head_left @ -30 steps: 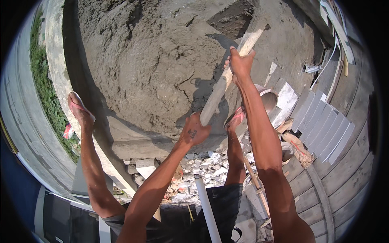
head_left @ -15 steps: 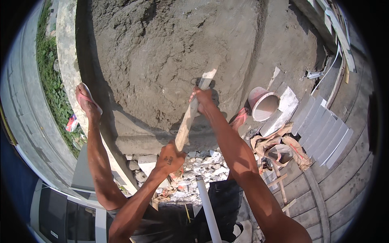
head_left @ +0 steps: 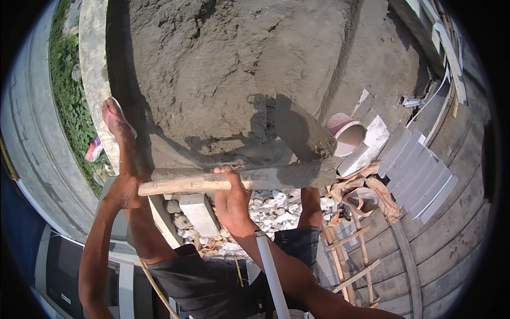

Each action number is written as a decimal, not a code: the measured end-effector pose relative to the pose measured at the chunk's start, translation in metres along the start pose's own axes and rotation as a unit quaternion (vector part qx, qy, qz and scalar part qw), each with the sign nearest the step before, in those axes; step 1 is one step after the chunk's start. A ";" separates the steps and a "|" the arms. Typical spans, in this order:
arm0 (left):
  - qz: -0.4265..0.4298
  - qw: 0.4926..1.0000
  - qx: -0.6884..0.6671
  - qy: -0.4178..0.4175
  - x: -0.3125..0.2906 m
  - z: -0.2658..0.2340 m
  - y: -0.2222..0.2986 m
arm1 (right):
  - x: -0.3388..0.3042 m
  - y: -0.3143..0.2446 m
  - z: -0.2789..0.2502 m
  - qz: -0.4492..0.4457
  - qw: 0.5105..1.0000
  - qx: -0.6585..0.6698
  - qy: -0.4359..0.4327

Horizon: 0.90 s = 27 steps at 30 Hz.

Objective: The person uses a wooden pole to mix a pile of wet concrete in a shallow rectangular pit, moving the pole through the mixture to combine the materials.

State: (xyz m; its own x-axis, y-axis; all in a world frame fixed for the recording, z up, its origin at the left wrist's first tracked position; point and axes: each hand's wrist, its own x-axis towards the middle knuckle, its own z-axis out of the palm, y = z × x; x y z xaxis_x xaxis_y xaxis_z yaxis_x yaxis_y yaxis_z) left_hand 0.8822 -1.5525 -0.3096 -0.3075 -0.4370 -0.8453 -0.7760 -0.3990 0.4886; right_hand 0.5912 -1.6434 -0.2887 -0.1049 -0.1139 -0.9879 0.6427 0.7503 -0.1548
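A hoe lies level across my front, its pale wooden handle (head_left: 180, 184) running from left to right and its right part coated in grey mortar. At the right end hangs the broad, mortar-covered blade (head_left: 303, 130), tilted over the wet mix. My left hand (head_left: 126, 190) is closed at the handle's left end, beside my left shin. Around the middle of the handle my right hand (head_left: 232, 204) is closed, thumb up and palm under the wood. Wet grey mortar (head_left: 212, 69) spreads beyond the hoe, lumpy on the left and smoother towards the right.
My left foot in a pink flip-flop (head_left: 119, 119) stands on a concrete ledge (head_left: 94, 64). On the right are a mortar-stained bucket (head_left: 350, 138), grey strips (head_left: 419, 170) and torn paper sacks (head_left: 380, 196). Below the handle lie broken rubble (head_left: 271, 212) and a pale block (head_left: 199, 212).
The hoe has swung from pointing away from me to lying crosswise, its blade now out of the mortar at the right. My left hand moved left and my right hand came back closer.
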 end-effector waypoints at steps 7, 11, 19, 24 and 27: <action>-0.142 0.978 -0.133 -0.077 -0.021 0.025 0.142 | 0.080 -0.040 -0.018 0.014 0.994 -0.048 -0.098; -0.202 0.892 -0.400 -0.056 0.140 0.082 0.255 | 0.252 -0.141 -0.007 -0.039 0.953 -0.294 0.057; -0.092 0.891 -0.434 0.091 0.176 0.135 0.300 | 0.243 -0.192 -0.002 -0.207 0.886 -0.415 -0.011; -0.011 0.889 -0.424 0.171 0.263 0.131 0.313 | 0.258 -0.288 0.040 -0.371 0.825 -0.426 -0.023; 0.037 0.854 -0.505 0.123 0.311 0.088 0.355 | 0.293 -0.367 0.056 -0.388 0.805 -0.449 -0.013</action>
State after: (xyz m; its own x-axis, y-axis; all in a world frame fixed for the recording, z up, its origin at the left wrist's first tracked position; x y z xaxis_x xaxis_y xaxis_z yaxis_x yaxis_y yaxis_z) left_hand 0.4629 -1.7588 -0.4182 -0.1136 -0.5979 -0.7935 0.1490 -0.7999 0.5814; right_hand 0.3670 -1.9890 -0.5217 -0.1873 -0.7799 -0.5972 -0.4173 0.6135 -0.6704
